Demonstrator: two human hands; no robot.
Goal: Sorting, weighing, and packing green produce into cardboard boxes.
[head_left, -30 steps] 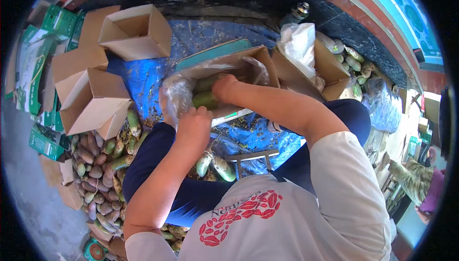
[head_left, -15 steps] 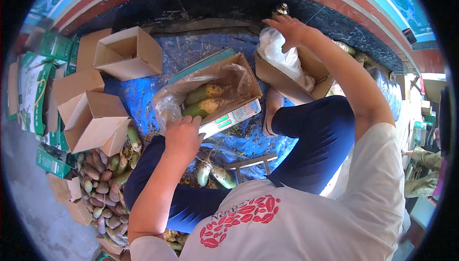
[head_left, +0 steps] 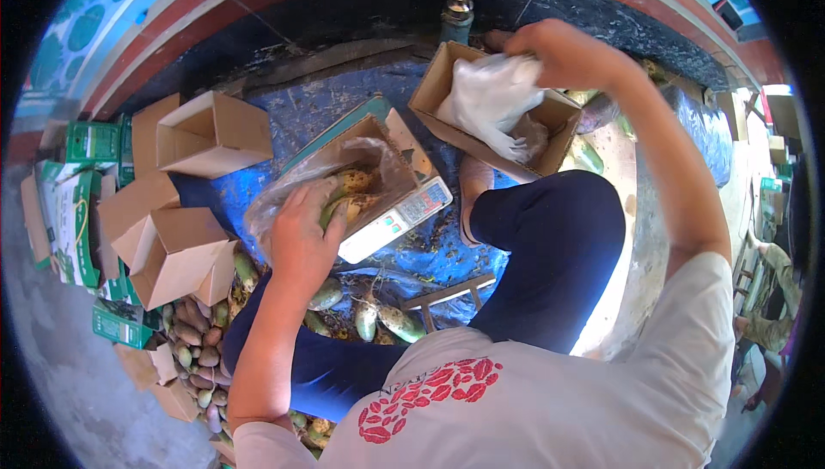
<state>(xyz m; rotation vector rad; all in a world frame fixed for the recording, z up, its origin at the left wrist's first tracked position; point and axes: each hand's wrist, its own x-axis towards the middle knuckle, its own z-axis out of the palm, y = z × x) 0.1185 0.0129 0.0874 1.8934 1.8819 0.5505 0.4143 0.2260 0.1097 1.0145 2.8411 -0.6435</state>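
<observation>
Where the right hand is: fingers pinching the white bag, which lies leftward.
Left hand: farther off, fingers parted over vegetables, grip unclear.

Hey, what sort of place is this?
Probably a makeshift produce-packing spot: heaped vegetables, open cardboard boxes, and a plastic-lined box of produce by what looks like a scale.
</observation>
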